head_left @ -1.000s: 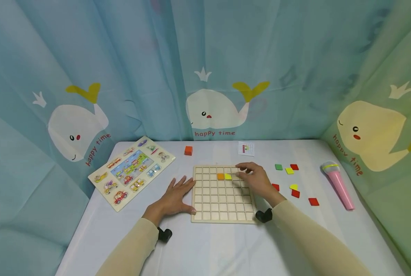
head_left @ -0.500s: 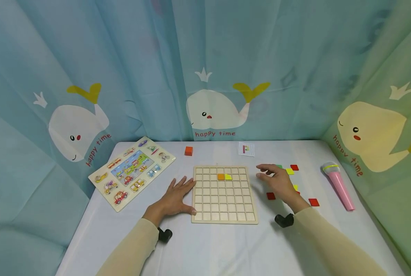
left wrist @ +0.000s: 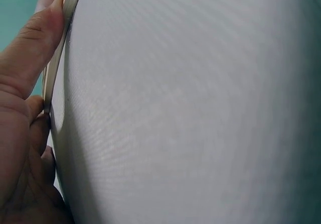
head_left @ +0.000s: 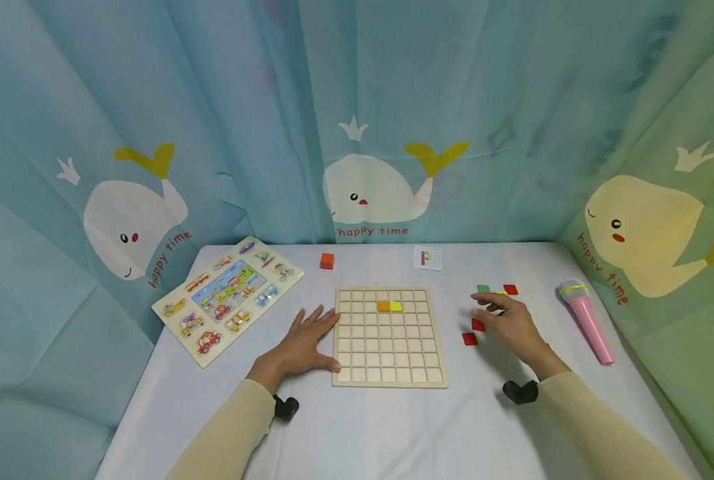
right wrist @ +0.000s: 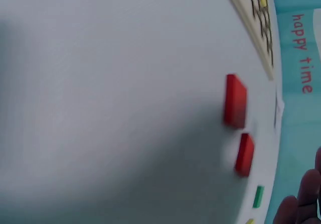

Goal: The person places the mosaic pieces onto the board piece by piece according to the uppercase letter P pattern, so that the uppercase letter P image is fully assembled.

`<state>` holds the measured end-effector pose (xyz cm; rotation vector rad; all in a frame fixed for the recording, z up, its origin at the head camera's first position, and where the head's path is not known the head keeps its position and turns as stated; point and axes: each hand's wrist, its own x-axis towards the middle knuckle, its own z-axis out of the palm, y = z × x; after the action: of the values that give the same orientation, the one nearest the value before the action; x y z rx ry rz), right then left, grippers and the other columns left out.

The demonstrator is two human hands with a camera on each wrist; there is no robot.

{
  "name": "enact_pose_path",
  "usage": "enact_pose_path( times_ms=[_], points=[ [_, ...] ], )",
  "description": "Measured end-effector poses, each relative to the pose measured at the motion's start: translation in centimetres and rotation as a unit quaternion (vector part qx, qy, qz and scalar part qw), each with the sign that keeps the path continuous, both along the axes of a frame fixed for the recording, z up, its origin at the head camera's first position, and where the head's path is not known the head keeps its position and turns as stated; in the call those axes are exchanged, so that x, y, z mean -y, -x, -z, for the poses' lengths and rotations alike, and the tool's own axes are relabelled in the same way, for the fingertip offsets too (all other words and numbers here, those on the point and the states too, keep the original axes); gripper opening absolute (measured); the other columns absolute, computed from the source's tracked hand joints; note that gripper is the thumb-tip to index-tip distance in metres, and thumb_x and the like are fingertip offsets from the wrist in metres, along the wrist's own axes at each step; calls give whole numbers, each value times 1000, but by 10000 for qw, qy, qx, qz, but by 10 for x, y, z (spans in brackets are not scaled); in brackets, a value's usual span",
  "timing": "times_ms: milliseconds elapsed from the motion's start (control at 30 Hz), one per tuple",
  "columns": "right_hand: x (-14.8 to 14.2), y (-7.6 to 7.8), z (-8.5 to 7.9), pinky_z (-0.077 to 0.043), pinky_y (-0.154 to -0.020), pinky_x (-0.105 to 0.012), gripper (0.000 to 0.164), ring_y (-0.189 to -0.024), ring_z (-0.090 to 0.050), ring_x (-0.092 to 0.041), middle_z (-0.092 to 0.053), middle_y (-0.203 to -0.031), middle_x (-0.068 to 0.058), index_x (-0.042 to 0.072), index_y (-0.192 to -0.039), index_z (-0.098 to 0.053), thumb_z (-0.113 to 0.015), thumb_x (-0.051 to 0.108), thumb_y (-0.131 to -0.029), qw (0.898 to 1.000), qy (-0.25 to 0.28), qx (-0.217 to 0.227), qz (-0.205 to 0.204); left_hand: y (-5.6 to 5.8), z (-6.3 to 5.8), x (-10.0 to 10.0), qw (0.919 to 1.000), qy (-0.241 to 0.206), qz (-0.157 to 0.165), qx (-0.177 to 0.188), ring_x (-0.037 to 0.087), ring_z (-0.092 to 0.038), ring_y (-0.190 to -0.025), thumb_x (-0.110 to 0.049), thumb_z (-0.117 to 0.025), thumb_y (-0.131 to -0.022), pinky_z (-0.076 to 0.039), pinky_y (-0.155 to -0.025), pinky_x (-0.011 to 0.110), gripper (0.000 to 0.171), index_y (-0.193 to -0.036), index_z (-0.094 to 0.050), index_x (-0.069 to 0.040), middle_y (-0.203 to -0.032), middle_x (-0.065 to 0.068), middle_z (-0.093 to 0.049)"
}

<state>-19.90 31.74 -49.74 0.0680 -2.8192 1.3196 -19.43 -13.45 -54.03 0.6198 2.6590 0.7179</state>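
A wooden grid board (head_left: pixel 389 385) lies mid-table, with an orange tile (head_left: pixel 383 306) and a yellow tile (head_left: pixel 396 307) side by side in its second row. My left hand (head_left: pixel 297 347) rests at the board's left edge, fingers spread; the thumb (left wrist: pixel 32 45) touches the rim in the left wrist view. Over the loose tiles to the right hovers my right hand (head_left: pixel 515 330), its fingers loosely bent and nothing visible between them. Two red tiles (right wrist: pixel 235 102) lie nearby, with a green tile (head_left: pixel 483 289) and another red tile (head_left: pixel 510 289) beyond. The hand partly hides other tiles.
A picture puzzle board (head_left: pixel 227 300) lies at the back left. An orange-red block (head_left: pixel 327 261) and a printed pattern card (head_left: pixel 427 258) sit along the back edge. At the far right is a pink toy microphone (head_left: pixel 591 327). Whale-print curtains (head_left: pixel 387 100) enclose the table.
My right hand has moved right, from the board's upper right to above the loose tiles, uncovering two red tiles beside the board. The left hand has stayed at the board's edge.
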Motion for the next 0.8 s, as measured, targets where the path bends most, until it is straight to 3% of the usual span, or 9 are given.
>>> enact_pose_path(
  times_ms=[300, 467, 600, 700, 800],
  points=[
    [-21, -7, 5, -53, -96, -47, 47, -127, -51, -41, -54, -149, -26, 5, -144, -61, -68, 27, -104, 9947, -401, 885, -350, 1, 1, 0, 10000, 40, -34, 8, 21, -6, -166, -59, -89, -75, 8, -135, 47, 117, -168, -30, -20, -176, -3, -24],
    [-27, -6, 11, -52, -105, -60, 44, -134, -45, -47, -51, -150, -28, 4, -142, -63, -69, 19, -102, 9928, -454, 1010, -464, 0, -1, 0, 10000, 20, -53, 53, 21, -6, -166, -58, -89, -75, 8, -135, 47, 117, -168, -31, -20, -176, -3, -24],
    [-28, -1, 19, -42, -113, -71, 44, -139, -40, -50, -51, -151, -27, 6, -141, -64, -72, 20, -100, 9908, -579, 1140, -434, 0, -1, 0, 10000, 33, -57, 54, 22, -7, -166, -58, -89, -75, 8, -135, 47, 117, -168, -31, -19, -176, -3, -24],
    [-27, 2, 25, -38, -114, -74, 42, -138, -41, -50, -55, -147, -26, 7, -137, -67, -75, 20, -98, 9907, -761, 1055, -402, 0, -1, 0, 10000, 7, -55, 41, 22, -7, -166, -58, -89, -74, 8, -135, 48, 117, -168, -31, -19, -176, -2, -24],
    [-26, 3, 28, -41, -111, -72, 36, -133, -45, -49, -59, -141, -26, 6, -132, -71, -75, 15, -97, 9915, -887, 859, -419, 0, -1, -1, 10000, -11, -60, 33, 22, -7, -166, -58, -89, -75, 8, -135, 48, 117, -168, -31, -19, -176, -3, -24]
  ],
)
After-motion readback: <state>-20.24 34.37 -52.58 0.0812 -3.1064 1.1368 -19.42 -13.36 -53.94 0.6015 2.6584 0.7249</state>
